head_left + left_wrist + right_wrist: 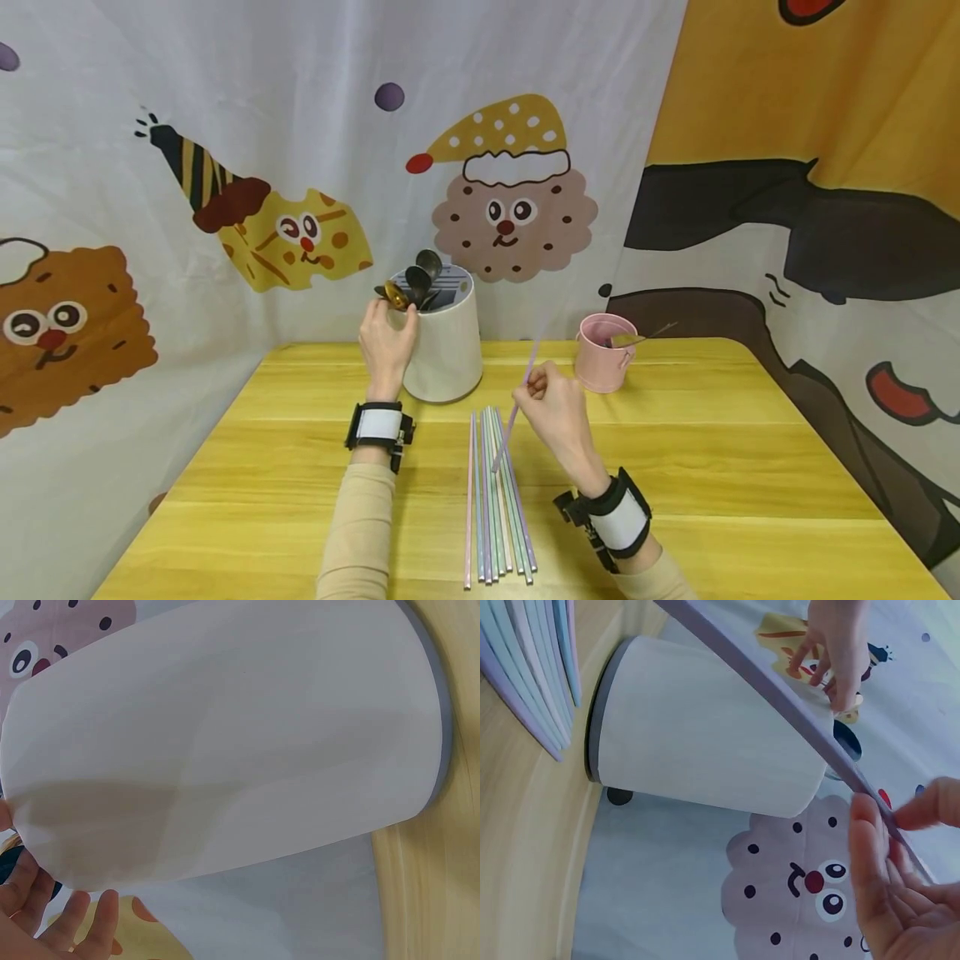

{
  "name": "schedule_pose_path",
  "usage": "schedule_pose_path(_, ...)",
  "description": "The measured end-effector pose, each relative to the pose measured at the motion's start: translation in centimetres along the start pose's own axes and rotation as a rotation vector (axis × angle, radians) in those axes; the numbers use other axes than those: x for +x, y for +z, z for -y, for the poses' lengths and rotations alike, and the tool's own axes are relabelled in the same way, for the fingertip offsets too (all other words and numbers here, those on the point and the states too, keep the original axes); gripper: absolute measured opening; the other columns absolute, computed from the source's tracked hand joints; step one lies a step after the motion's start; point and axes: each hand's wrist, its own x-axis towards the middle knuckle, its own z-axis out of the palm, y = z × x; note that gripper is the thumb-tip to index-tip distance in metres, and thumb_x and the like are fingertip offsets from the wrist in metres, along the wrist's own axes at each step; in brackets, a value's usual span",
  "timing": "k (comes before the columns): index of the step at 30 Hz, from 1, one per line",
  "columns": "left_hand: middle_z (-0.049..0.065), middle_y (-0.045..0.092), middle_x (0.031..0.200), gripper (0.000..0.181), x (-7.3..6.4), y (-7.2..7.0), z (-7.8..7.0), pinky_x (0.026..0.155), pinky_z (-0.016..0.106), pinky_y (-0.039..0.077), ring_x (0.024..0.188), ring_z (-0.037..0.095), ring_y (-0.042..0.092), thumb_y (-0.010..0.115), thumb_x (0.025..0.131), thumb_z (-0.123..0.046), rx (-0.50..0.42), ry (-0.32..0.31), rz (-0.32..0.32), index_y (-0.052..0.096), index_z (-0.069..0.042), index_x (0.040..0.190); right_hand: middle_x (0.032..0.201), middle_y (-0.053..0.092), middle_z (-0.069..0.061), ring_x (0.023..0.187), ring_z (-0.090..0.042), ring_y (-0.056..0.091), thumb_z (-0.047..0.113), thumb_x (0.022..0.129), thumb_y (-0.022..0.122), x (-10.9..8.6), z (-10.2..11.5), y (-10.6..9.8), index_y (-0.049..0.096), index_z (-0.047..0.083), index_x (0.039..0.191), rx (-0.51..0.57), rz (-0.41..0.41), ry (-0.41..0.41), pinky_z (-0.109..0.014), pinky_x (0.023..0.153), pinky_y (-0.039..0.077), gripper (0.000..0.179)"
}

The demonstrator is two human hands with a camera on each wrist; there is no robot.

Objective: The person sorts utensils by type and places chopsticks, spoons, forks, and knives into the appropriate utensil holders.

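My left hand (386, 343) holds the rim of a tall white utensil holder (447, 358), thumb and fingers spread around its upper edge. Dark spoons (417, 279) and a gold spoon (395, 293) stick out of the top, the gold one right by my fingertips. My right hand (557, 410) pinches a long, thin purple straw (780, 705) between thumb and fingers. That straw slants up and away, its lower end over a row of pastel straws (487, 500) lying lengthwise on the table in pink, blue, green and purple.
A small pink bucket (600, 368) with a thin stick-like piece leaning out stands at the back right of the wooden table (720, 467). Behind the table's back edge hangs a cloth (315, 125) printed with cartoon biscuits and cheese.
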Motion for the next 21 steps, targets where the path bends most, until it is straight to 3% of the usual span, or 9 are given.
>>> schedule_pose_path(5,0.019,0.063,0.104,0.036,-0.1,-0.1,-0.1,0.082,0.048,0.050,0.093,0.039,0.062,0.064,0.085,-0.026,-0.008,-0.007,0.003,0.064,0.006,0.101,0.073,0.068,-0.015,0.062,-0.017,0.064,0.002,0.076,0.062,-0.2,0.2,0.0,0.061,-0.002,0.084,0.143,-0.129,-0.065,-0.019,0.056,0.052,0.009)
schedule_pose_path(12,0.018,0.063,0.104,0.037,0.0,-0.1,0.0,0.081,0.047,0.050,0.093,0.038,0.063,0.064,0.084,-0.028,-0.005,-0.006,-0.004,0.065,0.005,0.101,0.072,0.069,-0.017,0.062,-0.024,0.066,-0.003,0.079,0.064,0.2,0.6,-0.2,0.060,-0.006,0.085,0.253,-0.339,-0.237,-0.016,0.061,0.053,0.008)
schedule_pose_path(21,0.018,0.063,0.106,0.037,-0.1,-0.1,-0.1,0.082,0.047,0.050,0.095,0.038,0.063,0.064,0.085,-0.028,-0.007,-0.014,0.008,0.064,0.004,0.102,0.079,0.071,-0.021,0.068,-0.024,0.070,-0.002,0.083,0.065,3.1,2.4,0.5,0.060,-0.008,0.089,0.380,-0.506,-0.379,-0.012,0.068,0.053,0.010)
